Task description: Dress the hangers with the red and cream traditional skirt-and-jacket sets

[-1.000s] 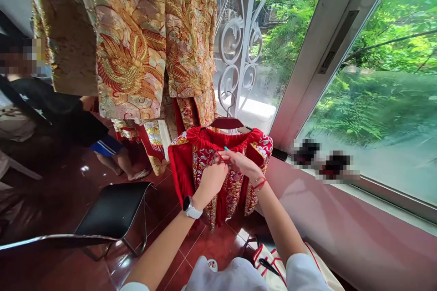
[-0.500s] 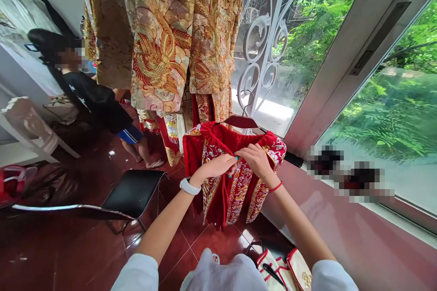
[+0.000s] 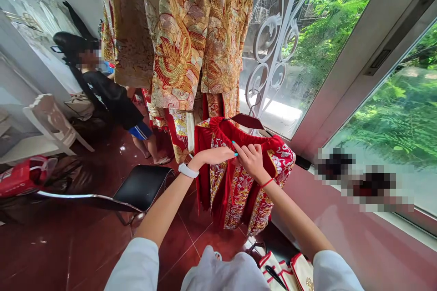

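Observation:
A red skirt (image 3: 238, 198) with gold and silver embroidery and a gathered waistband hangs in front of me. Behind the waistband shows a dark red hanger (image 3: 247, 121) with a metal hook. My left hand (image 3: 217, 156), with a white band on its wrist, is closed at the front of the waistband, its fingertips partly hidden. Close beside it, my right hand (image 3: 251, 160) grips the same edge, fingers curled and the index finger reaching toward the left hand. A red string circles the right wrist.
Gold embroidered garments (image 3: 180, 41) hang above the skirt. A black chair (image 3: 145, 186) stands at left, near a red bag (image 3: 20, 175). Cream garments with red trim (image 3: 283, 270) lie low at right. Another person (image 3: 111, 100) stands at back left. Windows (image 3: 403, 113) line the right.
My right hand has shifted and its index finger now points out more. The left fingers look straighter. The view has turned slightly left, so the scene sits further right.

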A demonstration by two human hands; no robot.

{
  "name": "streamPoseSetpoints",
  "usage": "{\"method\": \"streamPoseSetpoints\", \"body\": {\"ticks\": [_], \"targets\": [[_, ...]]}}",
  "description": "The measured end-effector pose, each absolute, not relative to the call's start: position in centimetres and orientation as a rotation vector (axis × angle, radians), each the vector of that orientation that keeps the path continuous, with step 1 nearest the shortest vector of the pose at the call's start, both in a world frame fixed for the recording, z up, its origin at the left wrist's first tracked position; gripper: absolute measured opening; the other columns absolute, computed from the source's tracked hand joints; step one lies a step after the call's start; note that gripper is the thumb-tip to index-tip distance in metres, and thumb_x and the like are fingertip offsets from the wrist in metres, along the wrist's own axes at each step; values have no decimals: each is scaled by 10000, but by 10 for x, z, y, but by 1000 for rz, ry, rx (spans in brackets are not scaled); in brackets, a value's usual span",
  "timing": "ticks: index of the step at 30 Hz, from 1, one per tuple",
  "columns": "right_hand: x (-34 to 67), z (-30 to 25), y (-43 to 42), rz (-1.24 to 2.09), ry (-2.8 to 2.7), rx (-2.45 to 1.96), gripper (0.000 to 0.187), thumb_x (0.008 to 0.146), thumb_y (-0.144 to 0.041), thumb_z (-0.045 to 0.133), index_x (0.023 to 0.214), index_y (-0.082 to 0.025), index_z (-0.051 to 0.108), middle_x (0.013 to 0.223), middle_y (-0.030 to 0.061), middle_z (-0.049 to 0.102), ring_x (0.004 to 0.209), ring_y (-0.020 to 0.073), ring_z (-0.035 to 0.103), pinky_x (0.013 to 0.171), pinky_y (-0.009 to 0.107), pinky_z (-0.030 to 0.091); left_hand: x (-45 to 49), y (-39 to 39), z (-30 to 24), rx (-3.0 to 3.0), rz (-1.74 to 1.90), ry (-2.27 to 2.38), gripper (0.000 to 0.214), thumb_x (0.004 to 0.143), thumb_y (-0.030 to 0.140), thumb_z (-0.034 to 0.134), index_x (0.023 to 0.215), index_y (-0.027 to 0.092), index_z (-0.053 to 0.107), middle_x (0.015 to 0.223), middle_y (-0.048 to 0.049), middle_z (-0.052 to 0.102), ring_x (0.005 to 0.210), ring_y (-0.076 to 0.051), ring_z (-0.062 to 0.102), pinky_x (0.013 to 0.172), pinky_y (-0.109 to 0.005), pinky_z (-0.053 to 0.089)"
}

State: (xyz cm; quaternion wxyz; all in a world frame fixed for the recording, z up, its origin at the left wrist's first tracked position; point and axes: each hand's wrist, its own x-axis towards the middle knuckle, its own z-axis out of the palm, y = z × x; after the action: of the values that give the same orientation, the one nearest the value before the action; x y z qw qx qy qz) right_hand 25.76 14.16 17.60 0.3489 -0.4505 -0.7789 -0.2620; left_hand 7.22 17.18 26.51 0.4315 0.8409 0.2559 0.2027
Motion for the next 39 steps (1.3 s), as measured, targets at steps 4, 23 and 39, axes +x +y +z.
{"method": "streamPoseSetpoints", "body": {"ticks": [4,23,39], "targets": [[256,178,143,-643,-1959,-1234,392,1025,-284,394,1272,-240,695,801,67,616,791,219,426,847,416,276,69,170,276,2192,438,579,326,880,293,575,590,223,708,584,6,638,566,-154,560,671,-255,462],[255,174,145,-654,-1788,-1199,314,956,-199,393,1111,-207,666,812,83,626,800,261,429,889,446,330,88,162,261,1675,437,537,441,945,438,518,627,166,659,567,-57,682,594,-177,668,720,-304,551],[309,229,131,478,-1842,-1099,219,897,-304,564,849,-235,766,828,53,710,797,211,533,771,358,417,68,159,220,2209,680,867,245,941,322,484,852,197,674,841,-39,665,789,-183,606,806,-295,500]]}}
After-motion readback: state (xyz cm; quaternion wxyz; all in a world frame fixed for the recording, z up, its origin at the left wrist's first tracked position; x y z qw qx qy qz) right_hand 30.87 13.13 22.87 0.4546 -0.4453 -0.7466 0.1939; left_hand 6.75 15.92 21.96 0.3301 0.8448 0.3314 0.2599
